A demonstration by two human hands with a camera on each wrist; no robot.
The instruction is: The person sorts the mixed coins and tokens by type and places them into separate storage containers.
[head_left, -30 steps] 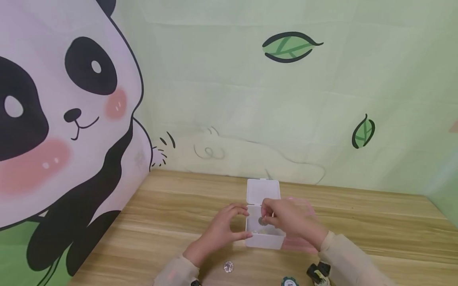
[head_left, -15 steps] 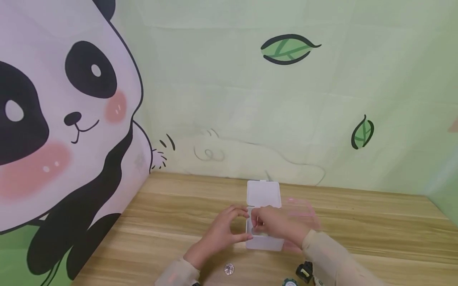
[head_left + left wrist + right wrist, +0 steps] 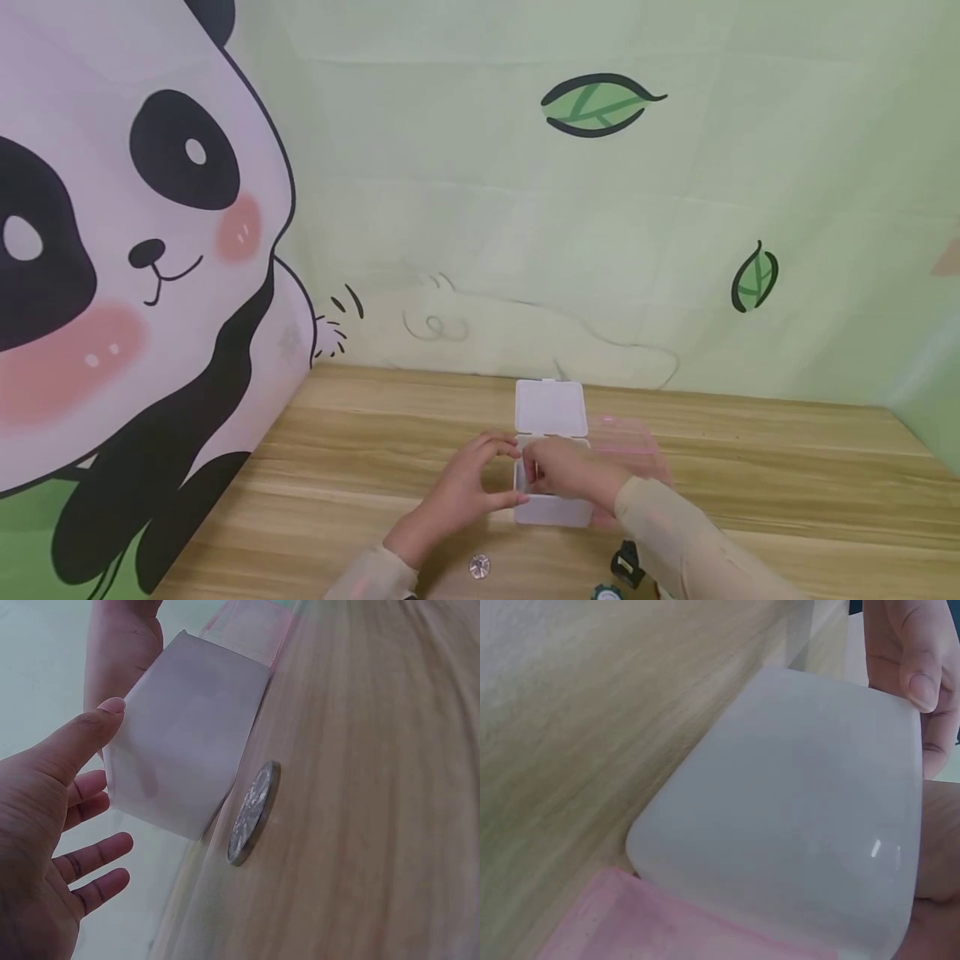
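A white plastic box [image 3: 551, 510] stands on the wooden table with its hinged lid [image 3: 551, 408] raised at the back. My left hand [image 3: 468, 483] grips its left side, thumb at the near corner and fingertips at the far one; the left wrist view shows the thumb on the upper edge of the box [image 3: 187, 735]. My right hand [image 3: 566, 468] reaches down into the box with bent fingers. Its fingertips are hidden by the box wall, so I cannot tell whether they hold a coin. A silver coin [image 3: 480, 567] lies flat on the table, nearer than the box.
Right of the white box sits a translucent pink box [image 3: 633, 446], partly behind my right arm; it touches or overlaps the white one in the right wrist view. A green-edged poker chip [image 3: 606, 592] lies at the near edge of view. A panda-print cloth [image 3: 465, 208] hangs behind the table.
My right hand has moved left and lower into the box, and the coin pinched in its fingers a second ago is out of sight. The left hand keeps its place on the box.
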